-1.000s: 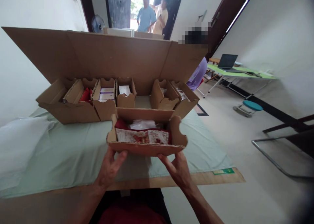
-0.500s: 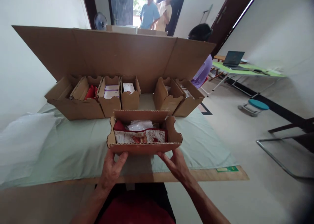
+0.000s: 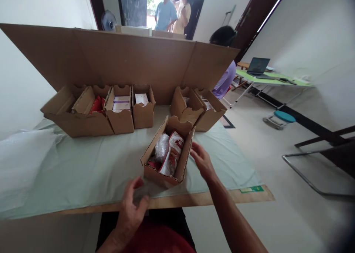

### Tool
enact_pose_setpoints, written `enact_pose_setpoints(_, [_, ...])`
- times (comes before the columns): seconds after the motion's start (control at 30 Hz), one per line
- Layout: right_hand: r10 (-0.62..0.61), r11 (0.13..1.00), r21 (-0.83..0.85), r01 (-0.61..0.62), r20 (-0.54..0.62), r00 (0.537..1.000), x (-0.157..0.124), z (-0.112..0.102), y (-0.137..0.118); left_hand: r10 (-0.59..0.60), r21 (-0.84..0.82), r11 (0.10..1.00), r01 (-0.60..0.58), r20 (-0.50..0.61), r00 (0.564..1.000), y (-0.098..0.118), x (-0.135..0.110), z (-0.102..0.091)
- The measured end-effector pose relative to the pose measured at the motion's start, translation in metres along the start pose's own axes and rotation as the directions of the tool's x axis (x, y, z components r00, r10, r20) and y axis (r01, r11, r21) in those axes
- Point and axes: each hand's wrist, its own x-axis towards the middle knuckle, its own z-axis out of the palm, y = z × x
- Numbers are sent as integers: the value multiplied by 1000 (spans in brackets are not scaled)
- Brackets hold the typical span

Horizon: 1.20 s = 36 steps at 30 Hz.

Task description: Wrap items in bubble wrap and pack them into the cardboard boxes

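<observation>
Flanking the small cardboard box [image 3: 158, 178], we have one hand on either side of it. Our left hand [image 3: 131, 208] is apart from it, just off its near left corner, fingers loosely bent, thumb spread away, holding nothing. Our right hand [image 3: 203, 162] is half open beside the long right wall, its fingertips at the cardboard; whether they touch it we cannot tell. Between our hands, a little beyond the left one, the box stands at a slant over the pale green cloth [image 3: 111, 171]. Inside it we see a clear plastic bundle [image 3: 161, 148] toward our left hand and a red-and-white printed packet [image 3: 175, 153] toward our right. Farther beyond both hands, a row of open cardboard boxes [image 3: 120, 121], with a gap in it, stands before a cardboard panel [image 3: 133, 60].
</observation>
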Motion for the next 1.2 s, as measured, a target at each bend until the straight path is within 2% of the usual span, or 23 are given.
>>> enact_pose_setpoints(0.07, [111,992,56,-110,-10,994,-40,12,11,-78,-59,995,76,-42,996,-8,24,-5])
enact_pose_setpoints(0.13, [138,985,98,-139,16,990,-79,32,19,-94,-140,984,107,97,991,-11,47,-6])
enact_pose_setpoints(0.2, [94,988,126,-93,-1,996,-106,55,24,-80,-200,969,143,291,953,-9,62,-2])
enact_pose_setpoints(0.23, [71,988,136,-68,-18,997,-113,65,25,-73,-225,961,159,350,934,-7,67,2])
enact_pose_setpoints(0.3, [42,988,150,-35,-44,998,-114,77,27,-65,-285,943,174,355,933,-1,69,13])
enact_pose_setpoints(0.4, [18,988,156,-12,-38,999,-94,74,28,-71,-376,912,166,253,965,6,71,35])
enact_pose_setpoints(0.53, [-66,985,158,63,12,998,-49,51,26,-28,-426,900,89,147,989,4,92,67])
enact_pose_setpoints(0.63, [-113,982,155,103,54,992,-13,40,29,42,-384,923,0,100,994,-4,116,87])
enact_pose_setpoints(0.73, [-109,981,170,91,96,989,23,36,34,77,-301,952,-49,80,994,-13,141,100])
enact_pose_setpoints(0.87, [-63,988,143,49,96,993,61,37,36,87,-156,985,-74,83,993,-19,176,107])
enact_pose_setpoints(0.97, [-9,1000,3,9,-33,999,72,39,37,54,-17,999,-52,125,991,-16,199,106])
enact_pose_setpoints(1.07, [3,993,-116,-19,-132,991,75,44,45,36,102,994,-47,108,994,-11,218,107])
enact_pose_setpoints(1.2, [22,999,-25,-24,-103,994,92,54,56,57,126,990,-60,26,998,-8,243,115])
